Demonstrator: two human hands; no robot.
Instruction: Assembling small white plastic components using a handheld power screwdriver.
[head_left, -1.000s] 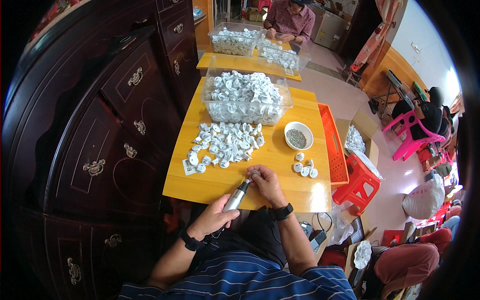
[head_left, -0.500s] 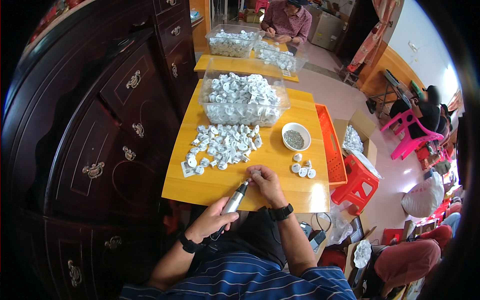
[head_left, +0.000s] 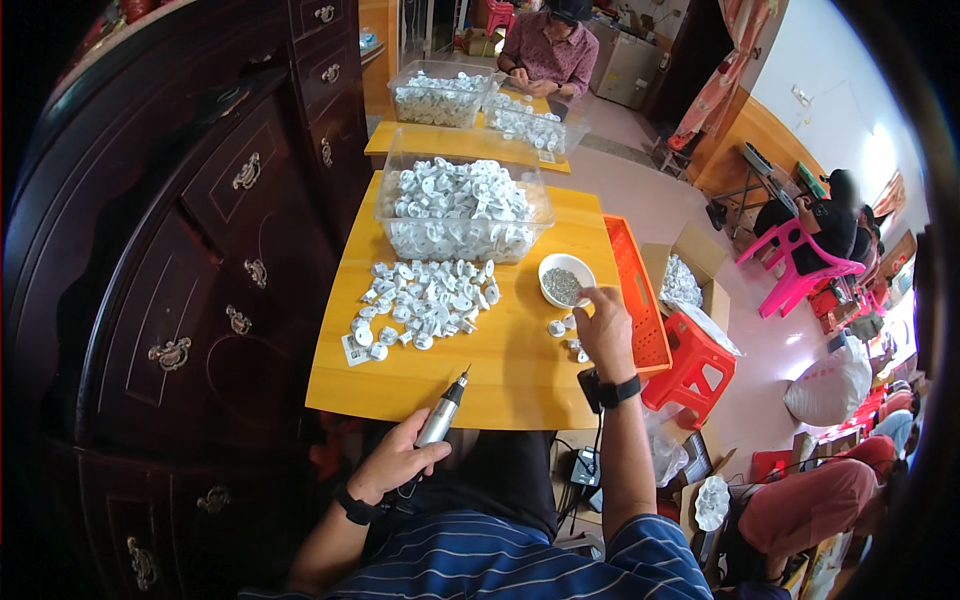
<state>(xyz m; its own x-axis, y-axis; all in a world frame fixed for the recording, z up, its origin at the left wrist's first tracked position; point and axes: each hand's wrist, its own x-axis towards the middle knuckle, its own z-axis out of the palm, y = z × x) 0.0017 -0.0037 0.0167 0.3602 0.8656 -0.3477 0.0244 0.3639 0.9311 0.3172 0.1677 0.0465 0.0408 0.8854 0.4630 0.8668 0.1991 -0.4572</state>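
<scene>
The right hand (head_left: 603,330) reaches out over the yellow table (head_left: 500,375), its fingers curled loosely down beside the small white bowl (head_left: 565,279) of grey screws, which sits at about eleven o'clock from the hand; whether anything is pinched between the fingertips cannot be told. A few small white plastic parts (head_left: 563,328) lie just at nine o'clock from that hand. The left hand (head_left: 398,462) is closed round a slim silver electric screwdriver (head_left: 441,412), tip pointing up toward one o'clock, hovering at the table's near edge.

To do this well, I judge the pick should be a light fingertip pinch of one piece only, with the driver kept clear and its tip steady until the piece is seated.

The parts are white, round and flanged; a loose heap of white parts (head_left: 425,305) lies at ten o'clock from the driver, and a clear bin (head_left: 458,210) full of them stands beyond.
</scene>
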